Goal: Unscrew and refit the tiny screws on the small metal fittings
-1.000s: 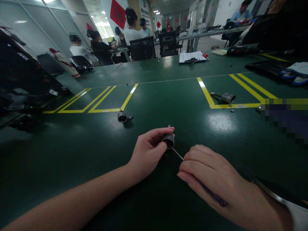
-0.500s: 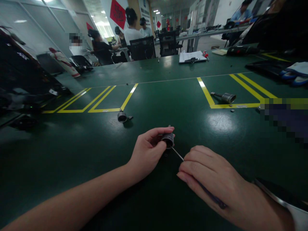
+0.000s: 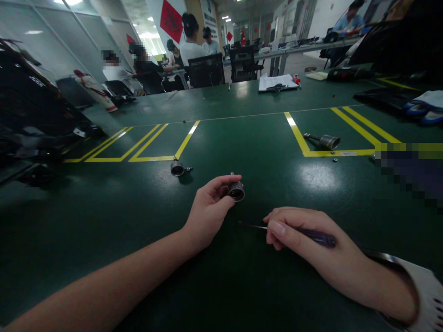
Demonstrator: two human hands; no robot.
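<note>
Now the left hand (image 3: pixel 206 214) is pinching a metal cup (image 3: pixel 236 191), and the right hand (image 3: pixel 320 258) is holding a thin tool (image 3: pixel 320 237) toward nine o'clock, needing careful aim near a tiny ring (image 3: pixel 239 223).

Left forearm (image 3: pixel 114 286): extends diagonally forward and inward from the lower left. Left hand (image 3: pixel 207 214): index finger extended above, thumb opposed below, grip closed. Right hand (image 3: pixel 304 235): thumb uppermost, fingers curled beneath, grip closed. Right wrist (image 3: pixel 374 274): angled inward from the lower right.
</note>
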